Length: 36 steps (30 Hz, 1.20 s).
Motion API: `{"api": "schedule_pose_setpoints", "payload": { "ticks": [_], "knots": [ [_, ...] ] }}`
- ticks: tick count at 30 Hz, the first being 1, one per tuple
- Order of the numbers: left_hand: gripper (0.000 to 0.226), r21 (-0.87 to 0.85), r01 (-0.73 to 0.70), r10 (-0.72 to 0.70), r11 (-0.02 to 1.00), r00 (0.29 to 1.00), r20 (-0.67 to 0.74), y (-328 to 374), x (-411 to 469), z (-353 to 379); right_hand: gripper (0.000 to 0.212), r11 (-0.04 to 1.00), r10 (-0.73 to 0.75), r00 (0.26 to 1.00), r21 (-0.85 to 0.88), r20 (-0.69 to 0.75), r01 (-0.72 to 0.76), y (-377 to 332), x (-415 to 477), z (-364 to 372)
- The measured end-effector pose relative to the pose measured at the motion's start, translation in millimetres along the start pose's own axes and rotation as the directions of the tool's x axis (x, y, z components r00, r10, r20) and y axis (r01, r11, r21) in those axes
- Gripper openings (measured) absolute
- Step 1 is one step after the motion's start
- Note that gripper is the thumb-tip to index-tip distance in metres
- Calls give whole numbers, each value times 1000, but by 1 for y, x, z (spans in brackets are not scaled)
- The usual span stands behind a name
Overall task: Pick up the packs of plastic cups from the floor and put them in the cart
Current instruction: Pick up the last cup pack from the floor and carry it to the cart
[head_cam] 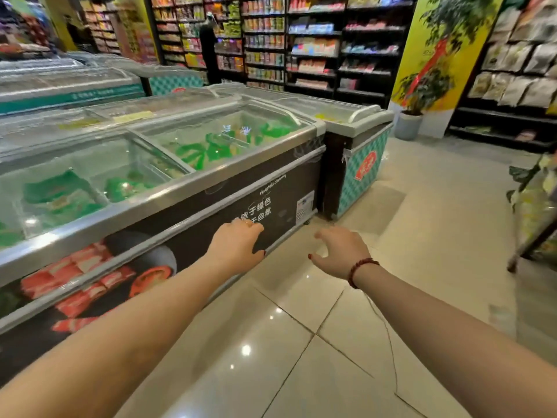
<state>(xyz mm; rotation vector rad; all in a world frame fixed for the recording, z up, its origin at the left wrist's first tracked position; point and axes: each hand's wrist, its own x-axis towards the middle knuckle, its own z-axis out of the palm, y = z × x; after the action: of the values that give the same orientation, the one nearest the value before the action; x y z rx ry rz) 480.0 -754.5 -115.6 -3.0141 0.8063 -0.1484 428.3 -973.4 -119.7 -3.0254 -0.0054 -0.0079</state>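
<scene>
- Left hand (236,247) held out at 12 o'clock, palm down, in front of the dark front panel of the freezer (168,188); whether it touches the panel I cannot tell.
- Left fingers (251,226) loosely curled, slightly apart, clamped on nothing.
- Right hand (342,251) out just beside it at 1 o'clock, palm down over the floor (301,342).
- Right fingers (324,235) curled downward and spread, thumb out toward the left; nothing held.
- Bracelet (360,271) of dark red beads on the right wrist.
- Both forearms bare, reaching in from the lower corners.
- Freezer runs from 9 to 12 o'clock, glass lids shut, green packets under the glass.
- Second freezer (358,152), teal-patterned side, stands against the first one's far end at 1 o'clock.
- Shelves (316,46) of packaged goods across the back, 11 to 1 o'clock.
- Potted plant (413,116) in a pale pot at 1 o'clock, before a yellow pillar.
- Rack (533,206) of bagged goods at 3 o'clock, cut by the frame edge.
- A person in dark clothes (209,46) stands far off at 11 o'clock facing the shelves.
- Floor glossy pale tile with light glints.
- Cup packs and cart: neither in view from here.
</scene>
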Motion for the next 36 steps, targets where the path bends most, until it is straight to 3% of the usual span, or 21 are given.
{"api": "schedule_pose_setpoints", "payload": {
  "ticks": [11, 29, 36],
  "knots": [
    [53, -21, -203, 204, 979, 973, 108, 42, 232, 61, 54, 959, 284, 957, 2, 53, -284, 150, 113, 16],
    [46, -29, -366, 367, 930, 924, 108, 206, 639, 86, 54, 855, 514, 857, 61, 33, -515, 488, 331, -13],
    [50, -9, -491, 489, 871, 867, 99, 267, 807, 120, 53, 811, 583, 812, 43, 19, -583, 607, 434, -7]
  ]
}}
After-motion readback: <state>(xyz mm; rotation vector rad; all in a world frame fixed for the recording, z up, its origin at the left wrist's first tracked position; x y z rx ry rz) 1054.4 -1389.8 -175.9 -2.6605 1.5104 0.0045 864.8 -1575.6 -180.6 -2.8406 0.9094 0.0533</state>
